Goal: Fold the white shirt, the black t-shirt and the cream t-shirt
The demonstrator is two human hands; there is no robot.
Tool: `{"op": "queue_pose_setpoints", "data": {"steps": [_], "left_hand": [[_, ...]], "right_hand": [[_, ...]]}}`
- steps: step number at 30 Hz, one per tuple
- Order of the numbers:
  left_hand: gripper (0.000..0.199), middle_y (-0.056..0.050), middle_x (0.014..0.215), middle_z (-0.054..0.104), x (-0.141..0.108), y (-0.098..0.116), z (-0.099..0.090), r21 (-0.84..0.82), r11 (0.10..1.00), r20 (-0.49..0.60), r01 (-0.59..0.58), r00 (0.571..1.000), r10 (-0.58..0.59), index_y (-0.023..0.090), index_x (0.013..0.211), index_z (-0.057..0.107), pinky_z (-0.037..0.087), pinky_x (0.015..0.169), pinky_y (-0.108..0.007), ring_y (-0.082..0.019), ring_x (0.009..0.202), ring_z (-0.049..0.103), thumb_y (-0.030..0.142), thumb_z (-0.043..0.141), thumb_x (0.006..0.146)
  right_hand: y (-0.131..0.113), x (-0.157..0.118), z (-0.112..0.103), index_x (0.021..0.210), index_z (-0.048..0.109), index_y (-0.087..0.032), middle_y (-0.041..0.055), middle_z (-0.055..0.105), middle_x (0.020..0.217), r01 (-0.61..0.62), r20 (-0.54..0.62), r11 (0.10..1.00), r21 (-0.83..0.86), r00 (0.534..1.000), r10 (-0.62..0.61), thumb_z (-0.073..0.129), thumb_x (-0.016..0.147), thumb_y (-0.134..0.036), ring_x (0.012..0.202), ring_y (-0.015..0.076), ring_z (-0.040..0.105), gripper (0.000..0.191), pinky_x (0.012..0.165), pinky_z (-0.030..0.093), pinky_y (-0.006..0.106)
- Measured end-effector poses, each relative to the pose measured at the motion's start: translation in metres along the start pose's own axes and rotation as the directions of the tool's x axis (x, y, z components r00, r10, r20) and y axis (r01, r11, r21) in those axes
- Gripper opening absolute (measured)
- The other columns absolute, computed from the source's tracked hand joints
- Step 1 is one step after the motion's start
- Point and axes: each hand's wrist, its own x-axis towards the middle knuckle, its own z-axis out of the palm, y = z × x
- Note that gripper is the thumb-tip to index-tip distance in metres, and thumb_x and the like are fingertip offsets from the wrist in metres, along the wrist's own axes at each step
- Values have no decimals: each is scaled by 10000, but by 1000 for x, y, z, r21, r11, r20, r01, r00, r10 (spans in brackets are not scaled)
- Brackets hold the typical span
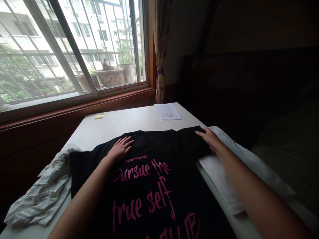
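Note:
A black T-shirt [184, 172] with pink lettering lies spread out on the white table [119, 123], its collar end toward the window. My left hand [120, 148] rests flat on the shirt near the collar, fingers spread and holding nothing. At the far right, my right hand [209, 136] grips the edge of the shirt's sleeve between thumb and fingers. The lower end of the shirt runs out of view at the bottom.
Crumpled white cloth [47, 186] hangs over the table's left edge. Flatter white cloth [221, 186] lies at the right, partly behind my arm. Printed papers [167, 112] and yellow sticky notes [99, 116] lie at the back. Beyond stand a barred window [74, 49] and a tied curtain [160, 53].

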Motion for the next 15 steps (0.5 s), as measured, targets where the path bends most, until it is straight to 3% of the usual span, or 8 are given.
{"op": "queue_pose_setpoints", "data": {"steps": [3, 8, 12, 15], "left_hand": [[501, -9, 1672, 318, 0, 2, -2, -8, 1000, 1, 5, 1000, -5, 336, 1534, 452, 192, 1265, -523, -258, 1547, 271, 487, 355, 1066], [485, -8, 1653, 360, 0, 3, -3, -28, 1000, -9, 14, 1000, -14, 336, 1510, 488, 234, 1252, -551, -287, 1537, 297, 469, 370, 1059], [481, -54, 1623, 418, 4, 5, -9, -44, 999, -54, 21, 998, -24, 299, 1486, 519, 330, 1210, -582, -328, 1480, 404, 430, 445, 1029], [500, -92, 1618, 419, 15, 20, -21, -53, 999, -138, 11, 990, -18, 260, 1495, 501, 393, 1185, -557, -331, 1440, 457, 319, 487, 999]], "right_hand": [[2, -2, -7, 1002, 641, -219, 101, 756, 931, -76, -8, 997, 12, 997, 76, 744, 799, -480, 854, 299, 735, 346, 760, 610, 437], [6, -8, -11, 1074, 624, -231, 98, 742, 986, -58, -56, 998, 2, 997, 58, 733, 805, -437, 919, 312, 723, 356, 843, 592, 477], [6, -12, -13, 1154, 635, -236, 92, 745, 1034, 5, -38, 1000, -7, 999, -5, 698, 836, -428, 960, 309, 719, 377, 878, 581, 482], [5, -14, -15, 1208, 642, -233, 101, 741, 1117, 77, -24, 997, -31, 997, -78, 653, 873, -440, 1028, 310, 709, 394, 937, 560, 490]]}}
